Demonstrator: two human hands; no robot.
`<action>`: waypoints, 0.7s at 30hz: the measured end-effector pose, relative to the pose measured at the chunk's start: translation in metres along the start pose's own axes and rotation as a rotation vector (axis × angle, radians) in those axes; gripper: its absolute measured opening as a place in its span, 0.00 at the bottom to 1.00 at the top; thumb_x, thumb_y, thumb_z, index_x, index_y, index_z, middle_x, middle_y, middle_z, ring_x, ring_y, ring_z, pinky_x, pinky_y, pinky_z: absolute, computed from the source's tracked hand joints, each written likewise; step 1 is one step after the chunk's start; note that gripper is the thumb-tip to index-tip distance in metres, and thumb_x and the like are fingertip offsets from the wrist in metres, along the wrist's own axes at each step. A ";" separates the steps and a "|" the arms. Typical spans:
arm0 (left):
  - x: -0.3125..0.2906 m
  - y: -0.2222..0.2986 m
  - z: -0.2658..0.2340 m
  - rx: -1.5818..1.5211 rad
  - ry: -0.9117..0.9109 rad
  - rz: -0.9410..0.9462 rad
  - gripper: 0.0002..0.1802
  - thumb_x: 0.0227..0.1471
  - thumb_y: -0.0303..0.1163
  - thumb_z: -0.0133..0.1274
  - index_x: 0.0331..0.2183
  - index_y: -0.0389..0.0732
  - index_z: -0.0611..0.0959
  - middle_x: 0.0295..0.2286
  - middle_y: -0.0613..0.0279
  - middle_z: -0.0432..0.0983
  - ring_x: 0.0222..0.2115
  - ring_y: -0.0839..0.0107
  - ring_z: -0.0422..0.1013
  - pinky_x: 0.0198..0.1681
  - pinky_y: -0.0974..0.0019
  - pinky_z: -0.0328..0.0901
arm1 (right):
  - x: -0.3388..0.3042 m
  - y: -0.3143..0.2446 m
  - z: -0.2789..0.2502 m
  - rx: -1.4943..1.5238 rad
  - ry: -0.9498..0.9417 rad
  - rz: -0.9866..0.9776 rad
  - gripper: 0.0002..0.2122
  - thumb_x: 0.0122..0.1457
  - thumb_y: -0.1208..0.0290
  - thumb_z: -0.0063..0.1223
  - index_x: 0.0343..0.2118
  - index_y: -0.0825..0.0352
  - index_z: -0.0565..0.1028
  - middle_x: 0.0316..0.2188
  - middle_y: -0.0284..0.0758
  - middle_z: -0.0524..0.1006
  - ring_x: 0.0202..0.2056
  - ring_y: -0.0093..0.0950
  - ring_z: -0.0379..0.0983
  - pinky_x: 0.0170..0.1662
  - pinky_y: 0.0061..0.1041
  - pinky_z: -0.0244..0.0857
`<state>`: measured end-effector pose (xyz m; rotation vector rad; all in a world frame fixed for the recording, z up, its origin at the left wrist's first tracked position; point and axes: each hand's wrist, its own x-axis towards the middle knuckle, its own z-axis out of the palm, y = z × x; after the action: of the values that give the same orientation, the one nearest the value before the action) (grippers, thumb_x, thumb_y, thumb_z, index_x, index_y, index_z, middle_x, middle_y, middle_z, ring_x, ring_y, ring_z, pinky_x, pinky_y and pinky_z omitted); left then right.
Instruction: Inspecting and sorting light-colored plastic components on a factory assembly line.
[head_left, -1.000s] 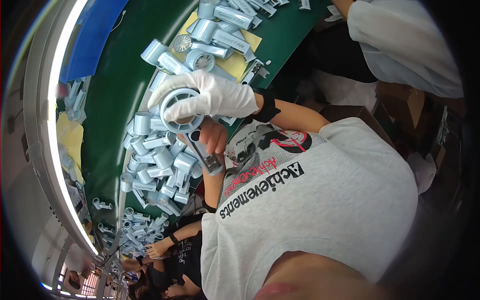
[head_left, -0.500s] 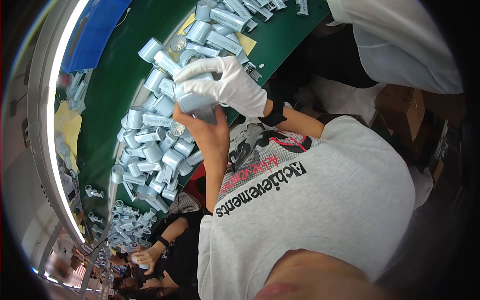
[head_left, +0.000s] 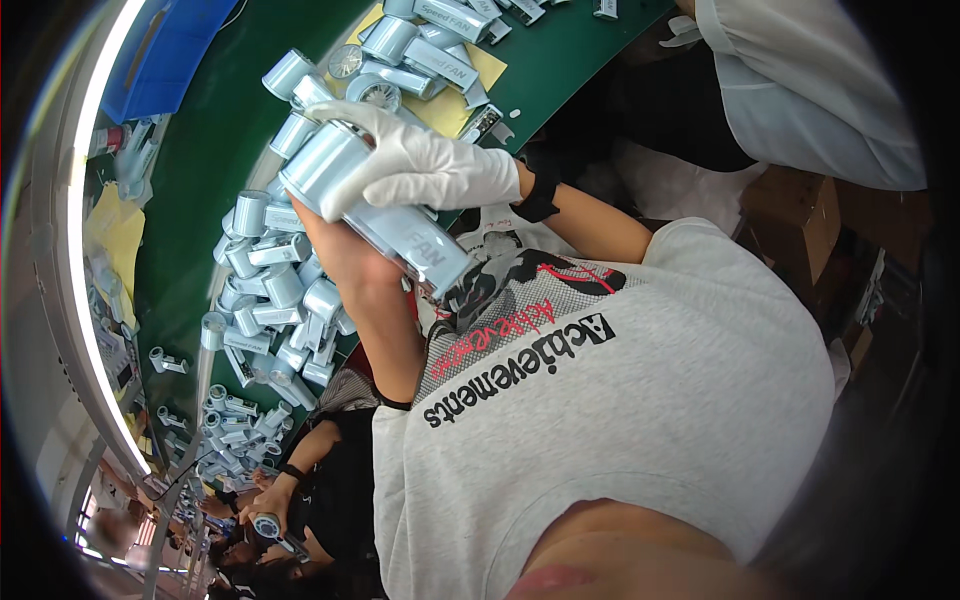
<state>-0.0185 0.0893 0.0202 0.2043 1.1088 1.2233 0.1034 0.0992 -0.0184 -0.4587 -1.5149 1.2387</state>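
A pale blue handheld fan (head_left: 415, 238) with a round drum-like head and a flat handle is between my two hands, its handle slanting down toward my shirt. My right hand (head_left: 430, 172), in a white glove, is closed around it where the head meets the handle. From beneath, my bare left hand (head_left: 345, 245) bears against the fan; most of its fingers are hidden behind it. Just beyond my hands lies a heap of similar pale blue fans (head_left: 280, 285), and more fans (head_left: 390, 40) lie farther off on a yellow sheet (head_left: 487, 68).
The green table (head_left: 205, 180) curves around a bright light tube (head_left: 85, 220). A blue bin (head_left: 165, 75) stands at the far left. A co-worker's hand (head_left: 268, 500) holds a fan at lower left. Someone in white (head_left: 800, 90) sits at upper right, near a cardboard box (head_left: 815, 215).
The fan has been turned, so its handle shows along its length and points toward me. Both hands have shifted left, and the gloved one has moved from over the head toward the handle.
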 end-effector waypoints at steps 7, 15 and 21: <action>0.033 0.002 -0.021 -0.320 -0.623 -0.080 0.37 0.53 0.61 0.29 0.48 0.38 0.67 0.40 0.51 0.70 0.39 0.59 0.69 0.43 0.58 0.65 | -0.034 -0.025 0.032 0.152 0.124 0.052 0.19 0.48 0.76 0.53 0.46 0.64 0.71 0.58 0.47 0.53 0.61 0.37 0.43 0.60 0.33 0.40; 0.028 -0.011 -0.007 0.266 -0.218 0.695 0.28 0.53 0.48 0.46 0.44 0.34 0.66 0.38 0.51 0.68 0.38 0.61 0.69 0.43 0.57 0.65 | -0.034 -0.007 0.028 -0.606 0.271 0.205 0.33 0.41 0.83 0.53 0.54 0.70 0.55 0.47 0.42 0.66 0.48 0.32 0.65 0.49 0.27 0.60; 0.003 -0.016 0.008 0.499 -0.255 0.871 0.31 0.44 0.31 0.57 0.47 0.32 0.60 0.37 0.50 0.68 0.37 0.65 0.69 0.44 0.67 0.64 | -0.040 -0.003 0.005 0.365 -0.013 0.637 0.26 0.33 0.78 0.59 0.41 0.70 0.67 0.31 0.35 0.73 0.32 0.27 0.71 0.36 0.24 0.64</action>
<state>-0.0023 0.0882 0.0117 1.2945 1.1089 1.5806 0.1140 0.0639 -0.0345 -0.7156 -1.1415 1.9696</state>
